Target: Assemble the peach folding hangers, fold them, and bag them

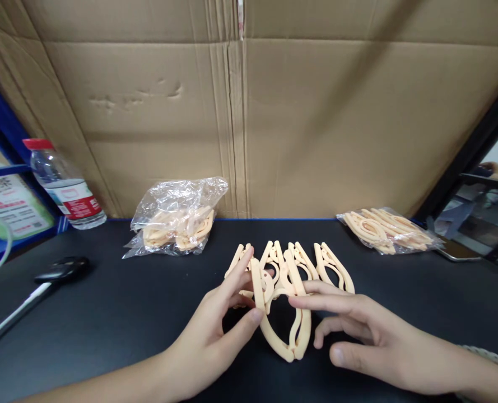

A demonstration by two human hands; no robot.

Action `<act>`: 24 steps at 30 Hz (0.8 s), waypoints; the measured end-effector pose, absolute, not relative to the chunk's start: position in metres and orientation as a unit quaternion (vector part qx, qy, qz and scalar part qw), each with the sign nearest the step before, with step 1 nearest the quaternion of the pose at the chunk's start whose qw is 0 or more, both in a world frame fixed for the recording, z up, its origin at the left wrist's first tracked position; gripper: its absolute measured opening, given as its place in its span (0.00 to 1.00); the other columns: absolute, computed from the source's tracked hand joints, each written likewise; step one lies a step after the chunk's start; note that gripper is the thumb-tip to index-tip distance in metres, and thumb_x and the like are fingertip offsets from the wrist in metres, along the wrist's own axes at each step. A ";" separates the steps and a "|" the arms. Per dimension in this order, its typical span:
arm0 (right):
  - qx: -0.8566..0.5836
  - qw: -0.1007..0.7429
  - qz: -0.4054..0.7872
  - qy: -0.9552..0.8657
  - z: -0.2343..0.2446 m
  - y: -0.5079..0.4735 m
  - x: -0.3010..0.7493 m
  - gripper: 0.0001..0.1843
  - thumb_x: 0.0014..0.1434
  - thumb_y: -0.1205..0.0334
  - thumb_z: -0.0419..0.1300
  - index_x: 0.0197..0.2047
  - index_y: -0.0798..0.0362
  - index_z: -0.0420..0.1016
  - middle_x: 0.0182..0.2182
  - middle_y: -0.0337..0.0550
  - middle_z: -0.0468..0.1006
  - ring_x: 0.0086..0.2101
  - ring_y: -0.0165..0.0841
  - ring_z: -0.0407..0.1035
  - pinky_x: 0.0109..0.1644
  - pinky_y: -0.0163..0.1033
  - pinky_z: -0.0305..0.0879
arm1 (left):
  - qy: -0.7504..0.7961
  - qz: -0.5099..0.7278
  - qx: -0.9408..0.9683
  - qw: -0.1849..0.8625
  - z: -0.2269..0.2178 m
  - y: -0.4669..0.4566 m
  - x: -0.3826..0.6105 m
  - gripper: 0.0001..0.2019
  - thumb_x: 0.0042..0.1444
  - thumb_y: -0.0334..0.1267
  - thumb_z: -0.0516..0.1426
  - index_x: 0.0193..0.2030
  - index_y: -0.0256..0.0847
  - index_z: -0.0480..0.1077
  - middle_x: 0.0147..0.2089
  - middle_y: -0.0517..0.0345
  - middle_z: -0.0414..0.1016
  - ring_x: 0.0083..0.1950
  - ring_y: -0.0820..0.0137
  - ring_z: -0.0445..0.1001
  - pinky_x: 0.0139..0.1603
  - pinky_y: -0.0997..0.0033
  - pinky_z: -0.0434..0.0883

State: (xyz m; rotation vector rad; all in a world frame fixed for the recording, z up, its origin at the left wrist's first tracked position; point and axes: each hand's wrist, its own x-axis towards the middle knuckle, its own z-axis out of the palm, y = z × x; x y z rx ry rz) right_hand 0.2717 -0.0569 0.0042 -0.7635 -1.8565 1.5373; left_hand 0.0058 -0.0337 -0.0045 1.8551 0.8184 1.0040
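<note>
A cream plastic folding hanger (303, 330) is partly folded in front of me, its two arms pointing up and its curved ends meeting near me. My left hand (215, 330) grips its left arm, thumb in front and fingers behind. On the other side, my right hand (370, 336) touches the right arm with its fingertips; its thumb is apart and the fingers are not wrapped round anything. Just behind stands a row of several matching folded hangers (336, 270) on the black table, partly hidden by the held hanger and my left fingers.
A clear bag of hangers (177, 224) lies at the back left, another bag (389, 230) at the back right. To the left are a red-capped bottle (70, 187), a black device (61, 270) and its white cable (15, 316). Cardboard (156, 112) walls off the back.
</note>
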 end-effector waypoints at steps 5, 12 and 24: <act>-0.299 0.302 0.590 -0.687 0.005 -0.058 0.270 0.27 0.63 0.62 0.62 0.62 0.31 0.66 0.68 0.43 0.53 0.47 0.32 0.72 0.56 0.45 0.70 | 0.301 0.373 0.782 0.398 -0.007 -0.035 0.004 0.36 0.66 0.33 0.51 0.73 0.60 0.35 0.66 0.57 0.66 0.60 0.63 0.70 0.60 0.60 0.69; -0.360 0.301 0.592 -0.655 0.004 -0.058 0.270 0.23 0.64 0.55 0.60 0.61 0.34 0.67 0.71 0.43 0.44 0.47 0.33 0.74 0.60 0.48 0.66 | 0.288 0.352 0.826 0.332 -0.010 -0.037 0.001 0.40 0.65 0.31 0.51 0.73 0.59 0.29 0.70 0.55 0.60 0.60 0.64 0.68 0.59 0.61 0.70; -0.373 0.340 0.567 -0.650 0.002 -0.057 0.273 0.22 0.63 0.55 0.61 0.61 0.37 0.68 0.70 0.44 0.49 0.42 0.31 0.76 0.58 0.49 0.68 | 0.276 0.296 0.888 0.220 -0.012 -0.045 -0.008 0.37 0.62 0.30 0.53 0.72 0.57 0.41 0.73 0.60 0.53 0.70 0.62 0.58 0.68 0.60 0.62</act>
